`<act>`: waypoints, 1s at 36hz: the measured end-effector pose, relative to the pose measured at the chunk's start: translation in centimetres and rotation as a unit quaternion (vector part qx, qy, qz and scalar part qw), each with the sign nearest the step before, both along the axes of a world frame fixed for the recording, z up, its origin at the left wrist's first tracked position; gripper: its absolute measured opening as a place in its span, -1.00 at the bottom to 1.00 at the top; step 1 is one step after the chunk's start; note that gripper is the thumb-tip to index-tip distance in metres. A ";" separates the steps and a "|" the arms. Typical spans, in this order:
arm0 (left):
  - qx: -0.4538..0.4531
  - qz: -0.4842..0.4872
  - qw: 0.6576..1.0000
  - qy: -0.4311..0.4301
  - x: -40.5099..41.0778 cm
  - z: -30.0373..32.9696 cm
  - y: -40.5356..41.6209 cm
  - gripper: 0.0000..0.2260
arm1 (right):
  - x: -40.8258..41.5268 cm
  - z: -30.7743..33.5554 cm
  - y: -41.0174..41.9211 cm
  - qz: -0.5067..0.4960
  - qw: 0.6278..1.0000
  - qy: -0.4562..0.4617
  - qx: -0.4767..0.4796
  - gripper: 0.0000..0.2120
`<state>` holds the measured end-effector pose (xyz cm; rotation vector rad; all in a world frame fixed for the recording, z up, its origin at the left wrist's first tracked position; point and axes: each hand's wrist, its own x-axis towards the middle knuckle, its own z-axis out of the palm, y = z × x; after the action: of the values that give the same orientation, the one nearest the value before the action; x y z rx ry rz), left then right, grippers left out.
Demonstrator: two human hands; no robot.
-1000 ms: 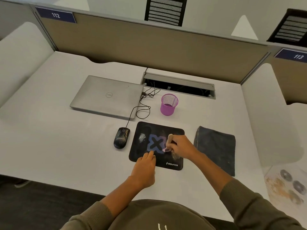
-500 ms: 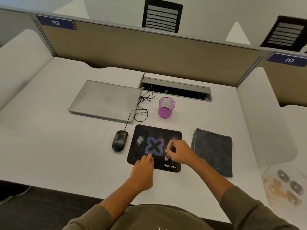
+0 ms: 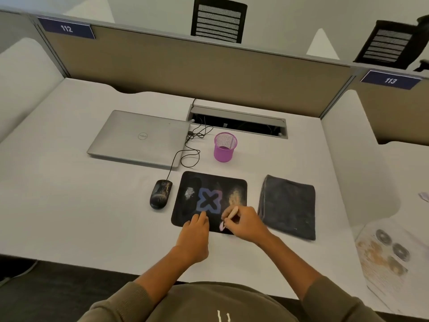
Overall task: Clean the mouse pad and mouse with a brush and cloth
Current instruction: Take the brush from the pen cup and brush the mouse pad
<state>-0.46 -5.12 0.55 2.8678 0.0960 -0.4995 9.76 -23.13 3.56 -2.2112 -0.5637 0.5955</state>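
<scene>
A black mouse pad [image 3: 192, 182] with a blue X lies on the white desk, with a white smear at its left and tan dust at its right. My right hand [image 3: 246, 223] grips a small pale brush [image 3: 228, 218], its pink bristles down on the pad's near right corner. My left hand [image 3: 195, 231] presses straight fingertips on the pad's near edge. A dusty black wired mouse [image 3: 160, 194] sits just left of the pad. A folded dark cloth [image 3: 289, 206] lies to the right of the pad.
A closed silver laptop [image 3: 141, 138] lies at the back left, with the mouse cable looping beside it. A purple mesh cup [image 3: 225, 147] stands behind the pad. A cable slot [image 3: 239, 122] runs along the divider. A printed sheet [image 3: 385, 256] lies at the far right.
The brush hand has slid toward me, from beside the X down to the pad's near right corner. My left hand stays on the pad's near edge.
</scene>
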 end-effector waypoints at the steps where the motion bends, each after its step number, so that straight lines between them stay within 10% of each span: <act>1: 0.001 0.001 1.000 0.002 0.0 -0.1 -0.1 -0.33 | -0.4 -0.4 0.0 0.013 1.000 0.001 -0.006 -0.92; 36: 0.007 0.002 1.000 0.024 0.0 -0.5 -0.5 -0.26 | 8.7 0.7 -3.2 -0.282 0.955 0.041 0.084 -0.86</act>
<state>-0.48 -5.63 0.02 2.8698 0.1124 -0.5684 18.43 -26.28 4.29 -2.0391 0.0718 0.3182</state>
